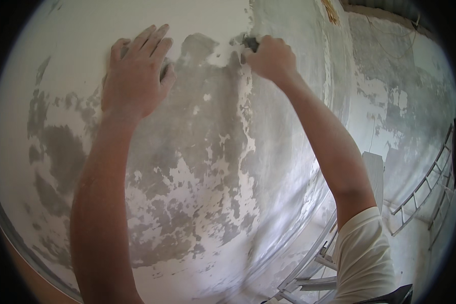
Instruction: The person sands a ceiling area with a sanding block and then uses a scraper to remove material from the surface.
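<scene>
In front of me is a wall [197,137] with white coating worn off in ragged patches, baring grey plaster beneath. Against its upper left part my left hand [137,76] lies flat, fingers stretched upward and nothing seen in it. My right hand [272,58] is closed around a small dark scraper [251,44], pressed to the wall where white coating meets bare grey. The fingers hide most of this tool, so its full shape does not show. Both arms are raised and reach up to the wall.
A metal ladder [314,281] stands below my right arm, partly behind my sleeve. Another ladder [421,195] leans at the far right by a second patchy wall [390,91]. A grey board [374,169] stands upright between them. Thin wire hangs near the roof.
</scene>
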A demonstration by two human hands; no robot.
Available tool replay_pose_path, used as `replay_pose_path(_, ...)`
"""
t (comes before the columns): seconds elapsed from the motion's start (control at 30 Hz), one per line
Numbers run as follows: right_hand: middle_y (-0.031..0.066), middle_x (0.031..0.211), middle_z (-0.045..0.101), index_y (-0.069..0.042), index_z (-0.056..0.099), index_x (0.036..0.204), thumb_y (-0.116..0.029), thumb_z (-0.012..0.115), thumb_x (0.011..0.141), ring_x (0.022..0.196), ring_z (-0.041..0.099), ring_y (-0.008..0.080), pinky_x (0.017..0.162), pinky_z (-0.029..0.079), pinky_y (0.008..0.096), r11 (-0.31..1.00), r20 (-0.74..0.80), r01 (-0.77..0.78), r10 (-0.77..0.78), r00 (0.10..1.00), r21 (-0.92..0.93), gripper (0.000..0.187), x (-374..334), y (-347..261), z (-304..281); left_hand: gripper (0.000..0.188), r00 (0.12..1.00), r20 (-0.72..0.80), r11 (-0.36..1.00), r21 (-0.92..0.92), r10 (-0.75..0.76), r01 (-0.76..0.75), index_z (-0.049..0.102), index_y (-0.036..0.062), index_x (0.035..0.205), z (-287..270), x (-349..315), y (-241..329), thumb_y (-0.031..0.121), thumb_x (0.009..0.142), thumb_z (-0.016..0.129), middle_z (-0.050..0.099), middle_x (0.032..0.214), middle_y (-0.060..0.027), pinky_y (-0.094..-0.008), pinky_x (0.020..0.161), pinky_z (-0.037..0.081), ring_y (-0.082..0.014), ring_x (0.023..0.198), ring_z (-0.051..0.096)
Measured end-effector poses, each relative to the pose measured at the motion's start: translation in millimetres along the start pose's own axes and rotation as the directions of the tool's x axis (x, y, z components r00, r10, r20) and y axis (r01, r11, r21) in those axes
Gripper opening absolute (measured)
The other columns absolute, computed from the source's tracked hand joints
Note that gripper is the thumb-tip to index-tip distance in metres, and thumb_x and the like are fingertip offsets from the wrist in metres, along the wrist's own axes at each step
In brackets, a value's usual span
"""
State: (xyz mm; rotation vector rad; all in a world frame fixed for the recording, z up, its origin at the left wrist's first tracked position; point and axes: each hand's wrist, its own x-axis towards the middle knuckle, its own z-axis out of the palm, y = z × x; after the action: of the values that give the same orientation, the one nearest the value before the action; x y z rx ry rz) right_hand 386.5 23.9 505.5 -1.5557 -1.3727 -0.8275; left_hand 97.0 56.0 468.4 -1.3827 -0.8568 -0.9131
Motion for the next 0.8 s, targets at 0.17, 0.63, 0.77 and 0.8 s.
replay_pose_path(0.17, 0.0204, 0.107, 0.078, -0.006, 0.077, 0.123, -0.042, 0.070, 0.095, 0.104, 0.076, 0.0412, 0.092, 0.061, 0.0519, 0.984, 0.004, 0.166, -0.167, 0.986, -0.055, 0.046, -28.3, -41.5, -0.5, 0.041, 0.999, -0.043, 1.000, -0.024, 0.016, -0.017, 0.060, 0.0184, 0.144, 3.7, -2.7, -9.0, 0.036, 0.108, 0.056, 0.047, 0.168, 0.0041, -0.0465, 0.126, 0.033, -0.0134, 0.156, 0.040)
replay_pose_path(0.63, 0.0212, 0.100, 0.079, -0.005, 0.076, 0.121, -0.040, 0.068, 0.097, 0.100, 0.077, 0.0410, 0.089, 0.062, 0.0518, 0.997, -0.003, 0.052, -0.051, 0.999, 0.055, 0.044, -17.4, -14.1, -9.4, 0.042, 0.998, -0.046, 0.996, -0.078, 0.043, -0.047, 0.061, 0.0143, 0.142, 1.3, -0.5, -2.8, 0.032, 0.104, 0.062, 0.049, 0.166, 0.0022, -0.0458, 0.124, 0.036, -0.0164, 0.154, 0.044)
replay_pose_path(0.77, 0.0223, 0.103, 0.079, -0.005, 0.077, 0.119, -0.043, 0.067, 0.098, 0.099, 0.077, 0.0431, 0.088, 0.062, 0.0520, 0.994, 0.036, 0.103, -0.104, 0.994, 0.034, 0.045, -33.1, -42.9, -5.9, 0.041, 0.999, -0.043, 0.996, -0.084, 0.032, -0.036, 0.061, 0.0146, 0.140, 5.2, -4.8, -6.8, 0.031, 0.103, 0.064, 0.051, 0.165, 0.0021, -0.0460, 0.124, 0.036, -0.0175, 0.153, 0.044)
replay_pose_path(0.8, 0.0222, 0.103, 0.079, -0.005, 0.077, 0.119, -0.043, 0.067, 0.098, 0.100, 0.077, 0.0432, 0.089, 0.062, 0.0523, 0.991, 0.010, 0.135, -0.135, 0.991, 0.026, 0.045, -38.7, -50.5, -3.1, 0.040, 0.998, -0.054, 0.996, -0.082, 0.031, -0.036, 0.061, 0.0147, 0.139, 6.6, -5.9, -6.3, 0.030, 0.102, 0.065, 0.051, 0.164, 0.0021, -0.0458, 0.123, 0.037, -0.0177, 0.153, 0.045)
